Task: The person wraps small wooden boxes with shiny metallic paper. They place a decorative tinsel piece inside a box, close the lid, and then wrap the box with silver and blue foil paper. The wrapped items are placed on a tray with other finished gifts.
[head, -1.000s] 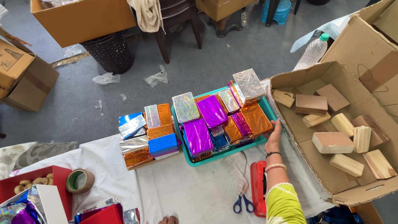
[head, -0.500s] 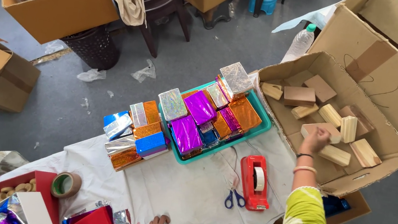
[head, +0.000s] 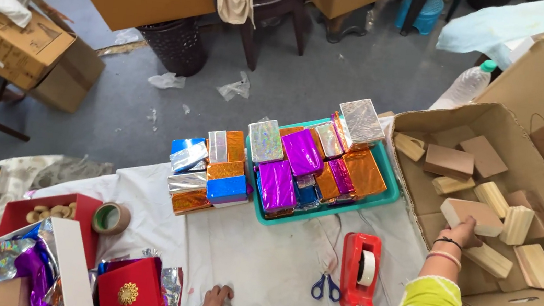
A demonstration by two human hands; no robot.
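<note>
Your right hand (head: 461,233) is reaching into the large open cardboard box (head: 530,136), its fingers closing on a pale rectangular wooden block (head: 472,215) lying among the other loose blocks (tan and brown alike). Your left hand (head: 215,305) is pressing flat, holding nothing, on the white-clothed counter (head: 258,269). Just beside the box, a red tape dispenser (head: 359,271) and blue-handled scissors (head: 326,285) are lying below the teal tray (head: 387,198) of foil-wrapped packets.

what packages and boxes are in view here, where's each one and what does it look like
Foil-wrapped boxes: in the teal tray, purple, orange, silver.
Second foil stack: left of the tray on the white cloth, blue, orange, silver.
Open cardboard box: right, holds wooden blocks; right hand on one block.
Red gift box: bottom left, gold ornament.
Left hand: resting on the cloth.
</note>
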